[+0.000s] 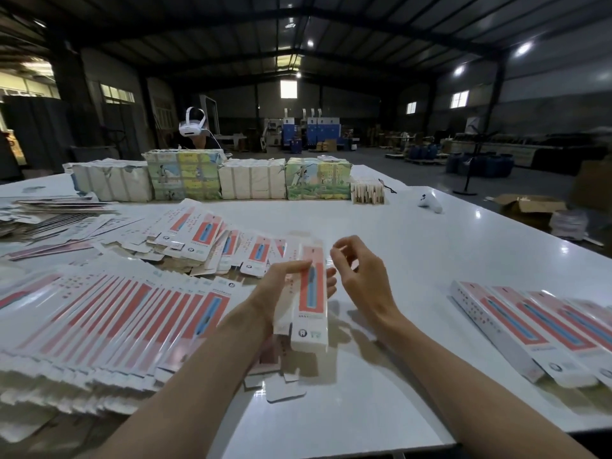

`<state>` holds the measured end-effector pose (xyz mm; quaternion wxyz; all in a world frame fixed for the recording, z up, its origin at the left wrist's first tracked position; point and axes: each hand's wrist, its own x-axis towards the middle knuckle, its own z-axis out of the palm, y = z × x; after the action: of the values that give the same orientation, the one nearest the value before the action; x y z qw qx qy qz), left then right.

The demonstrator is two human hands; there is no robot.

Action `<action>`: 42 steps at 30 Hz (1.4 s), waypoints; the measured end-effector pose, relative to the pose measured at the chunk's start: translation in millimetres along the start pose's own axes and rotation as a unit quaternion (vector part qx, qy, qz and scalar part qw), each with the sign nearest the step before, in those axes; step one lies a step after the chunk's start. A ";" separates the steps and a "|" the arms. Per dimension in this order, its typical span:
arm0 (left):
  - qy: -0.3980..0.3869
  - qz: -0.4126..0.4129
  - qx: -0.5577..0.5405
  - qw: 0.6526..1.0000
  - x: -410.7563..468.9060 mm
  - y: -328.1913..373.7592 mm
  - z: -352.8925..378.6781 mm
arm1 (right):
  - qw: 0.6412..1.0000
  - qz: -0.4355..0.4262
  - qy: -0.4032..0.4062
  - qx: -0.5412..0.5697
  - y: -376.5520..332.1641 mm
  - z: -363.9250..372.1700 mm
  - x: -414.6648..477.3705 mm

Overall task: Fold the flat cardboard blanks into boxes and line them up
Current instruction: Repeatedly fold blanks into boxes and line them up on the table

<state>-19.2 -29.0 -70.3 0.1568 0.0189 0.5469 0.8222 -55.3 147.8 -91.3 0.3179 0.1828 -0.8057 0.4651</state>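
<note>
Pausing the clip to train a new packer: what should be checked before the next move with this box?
1. Left hand grips the box: ok.
2. Box opened into a tube: ok.
3. Its far end closed: cannot tell, blurred.
4. Right hand at that far end: ok; whether it pinches anything: cannot tell.
5. Bare table beside the row of finished boxes: ok.
</note>
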 end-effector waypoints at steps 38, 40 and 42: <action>-0.010 -0.053 -0.150 0.987 15.3 -16.1 16.5 | 0.923 0.187 -0.141 0.305 1.5 2.3 1.1; 0.032 -0.009 -0.080 0.996 16.3 -19.6 14.0 | 0.922 0.186 -0.136 0.312 0.5 0.6 1.3; 0.091 0.050 0.009 0.995 17.7 -24.1 11.3 | 0.925 0.177 -0.143 0.305 1.2 -3.1 1.4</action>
<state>-28.1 -5.6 -90.0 0.0651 -0.0274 0.5642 0.8226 -56.1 151.1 -89.9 0.0409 0.1902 -0.6807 0.7063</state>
